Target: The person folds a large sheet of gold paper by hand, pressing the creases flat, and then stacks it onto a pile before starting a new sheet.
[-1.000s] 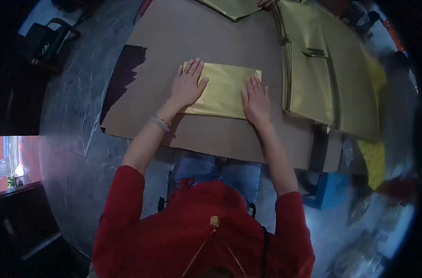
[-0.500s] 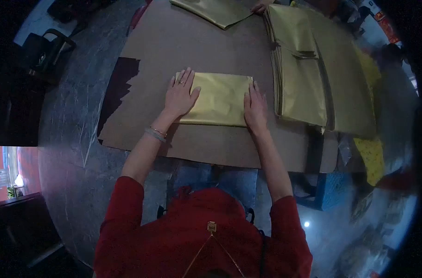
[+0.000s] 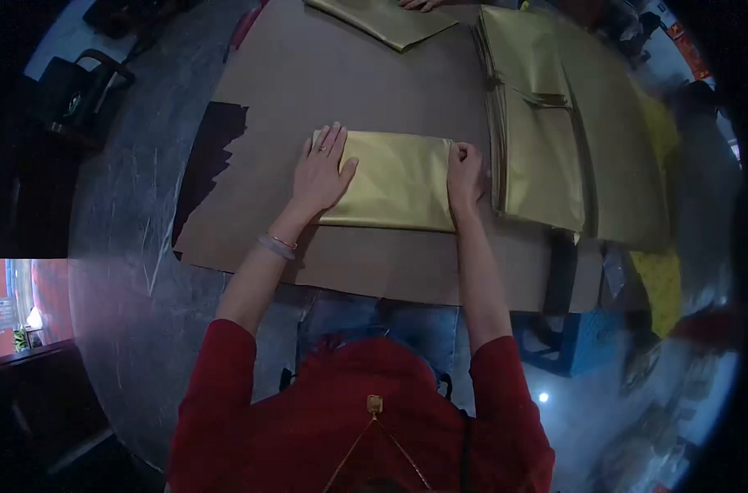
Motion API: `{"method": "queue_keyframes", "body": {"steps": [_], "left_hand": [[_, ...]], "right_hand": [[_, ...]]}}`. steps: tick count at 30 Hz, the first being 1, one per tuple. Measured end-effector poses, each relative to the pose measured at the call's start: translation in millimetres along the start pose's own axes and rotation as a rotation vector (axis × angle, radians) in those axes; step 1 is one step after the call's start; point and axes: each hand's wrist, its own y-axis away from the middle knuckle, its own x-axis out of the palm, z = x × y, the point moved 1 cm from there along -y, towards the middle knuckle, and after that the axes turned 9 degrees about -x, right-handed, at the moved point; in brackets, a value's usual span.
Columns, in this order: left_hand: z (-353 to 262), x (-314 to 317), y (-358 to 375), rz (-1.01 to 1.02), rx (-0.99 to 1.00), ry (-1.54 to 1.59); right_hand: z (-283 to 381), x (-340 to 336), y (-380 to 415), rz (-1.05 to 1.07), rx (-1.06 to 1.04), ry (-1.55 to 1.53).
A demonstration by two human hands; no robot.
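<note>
A folded gold sheet point(image 3: 394, 181) lies flat on the brown tabletop point(image 3: 357, 90) in front of me. My left hand point(image 3: 320, 174) rests on its left end with the fingers stretched out, a ring on one of them. At the right end, my right hand point(image 3: 466, 174) has its fingers curled together at the sheet's upper right corner, apparently pinching the edge. Right of that hand stands a stack of folded gold sheets point(image 3: 542, 156).
Another gold sheet point(image 3: 382, 20) lies at the table's far side, beside a co-worker's hand point(image 3: 421, 4). A blue crate point(image 3: 573, 345) stands below the table's right front edge. A black chair point(image 3: 78, 90) is at the upper left.
My right hand has gone from flat and outstretched to curled at the corner. The co-worker's hand has moved left, away from the stack, to the far gold sheet. My left hand stays in place.
</note>
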Motion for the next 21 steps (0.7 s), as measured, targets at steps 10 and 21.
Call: {"method": "queue_keyframes", "body": {"steps": [10, 21], "left_hand": [[1, 0, -1, 0.003, 0.009, 0.0], [-1, -2, 0, 0.009, -0.015, 0.006]], "right_hand": [[-5, 5, -8, 0.024, -0.081, 0.192], [6, 7, -8, 0.078, -0.034, 0.357]]}}
